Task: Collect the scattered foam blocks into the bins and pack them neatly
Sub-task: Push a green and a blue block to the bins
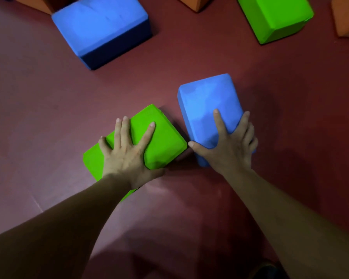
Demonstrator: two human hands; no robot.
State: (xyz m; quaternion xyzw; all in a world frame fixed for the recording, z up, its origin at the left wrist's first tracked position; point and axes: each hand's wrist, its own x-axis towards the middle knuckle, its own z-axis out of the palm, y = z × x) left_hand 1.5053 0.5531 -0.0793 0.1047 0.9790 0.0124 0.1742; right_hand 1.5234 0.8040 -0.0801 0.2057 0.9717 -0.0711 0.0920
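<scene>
Foam blocks, one under each hand, lie on the dark red floor (48, 117).
The left grip (127, 156) spreads over the near green block (165, 137), thumb down its near side, and seems to clasp it, though the far fingertips are hard to read. The right grip (228, 150) straddles the near blue block (206, 97), thumb on one flank, fingers curled down the other. Taking two neighbouring blocks at once likely saves a trip. A larger blue block (101, 23), a far green block (274, 17) and an orange block (347, 19) lie beyond; no bin is in view.
</scene>
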